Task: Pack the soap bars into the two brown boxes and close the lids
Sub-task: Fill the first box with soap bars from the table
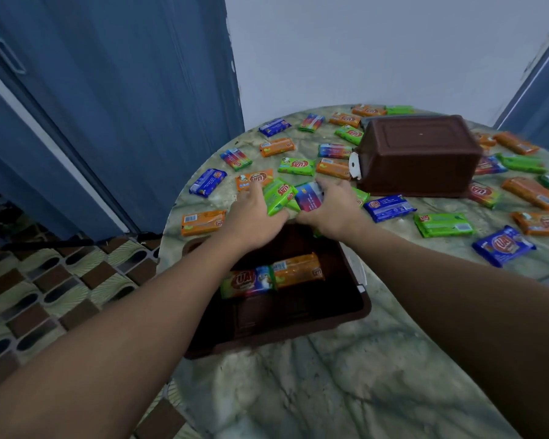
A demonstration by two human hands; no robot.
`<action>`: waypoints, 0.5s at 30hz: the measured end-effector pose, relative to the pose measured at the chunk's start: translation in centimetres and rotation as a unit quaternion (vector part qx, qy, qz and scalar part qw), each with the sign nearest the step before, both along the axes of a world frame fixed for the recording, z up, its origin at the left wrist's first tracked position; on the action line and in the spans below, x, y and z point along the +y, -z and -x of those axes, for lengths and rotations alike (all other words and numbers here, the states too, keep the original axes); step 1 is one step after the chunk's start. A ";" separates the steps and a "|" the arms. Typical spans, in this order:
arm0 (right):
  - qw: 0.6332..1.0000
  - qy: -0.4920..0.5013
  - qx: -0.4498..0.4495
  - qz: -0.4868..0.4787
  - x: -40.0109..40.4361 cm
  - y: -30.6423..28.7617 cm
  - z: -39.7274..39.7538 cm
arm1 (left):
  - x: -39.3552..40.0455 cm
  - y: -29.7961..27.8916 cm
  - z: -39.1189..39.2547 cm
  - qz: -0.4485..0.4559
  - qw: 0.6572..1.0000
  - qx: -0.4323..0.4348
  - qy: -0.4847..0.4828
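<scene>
Left hand grips a green soap bar, right hand grips a multicolour bar. Both sit mid-frame just past the open brown box, likely so they drop straight in. That box holds two bars lying end to end. Second brown box, upper right, is upside down. Many bars are scattered over the bench.

— Boxes? 
— 2 brown boxes, open one and closed one: smooth moulded plastic, slight sheen.
— Soap bars?
— Glossy printed film wrappers.
— Table?
— Marble-patterned covering, smooth, dull gloss.
</scene>
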State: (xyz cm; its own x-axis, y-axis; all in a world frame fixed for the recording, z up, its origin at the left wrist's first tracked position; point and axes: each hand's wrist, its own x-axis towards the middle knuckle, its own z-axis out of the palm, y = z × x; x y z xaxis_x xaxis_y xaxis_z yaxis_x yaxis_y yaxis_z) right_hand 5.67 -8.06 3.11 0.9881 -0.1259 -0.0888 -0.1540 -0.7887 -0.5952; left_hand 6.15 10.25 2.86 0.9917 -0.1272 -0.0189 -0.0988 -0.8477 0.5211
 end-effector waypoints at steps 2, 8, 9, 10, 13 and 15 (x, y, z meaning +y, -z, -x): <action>1.000 -0.021 0.005 0.007 0.2 0.1 1.0 | 0.5 0.2 1.7 -0.009 1.000 0.000 -0.010; 0.994 -0.099 -0.021 0.032 0.2 0.3 3.8 | 1.8 1.1 6.2 -0.027 0.999 0.004 -0.044; 0.992 -0.116 -0.025 0.039 0.3 0.3 4.2 | 2.0 1.1 6.9 -0.030 0.998 0.006 -0.052; 0.989 -0.136 -0.027 0.049 0.4 0.3 4.5 | 2.2 1.2 7.7 -0.036 0.997 0.016 -0.061; 0.976 -0.195 -0.030 0.089 1.1 1.1 5.7 | 2.9 2.4 10.0 -0.055 0.994 0.051 -0.077; 0.966 -0.231 -0.028 0.116 1.3 1.8 6.4 | 3.2 3.2 11.3 -0.069 0.993 0.064 -0.071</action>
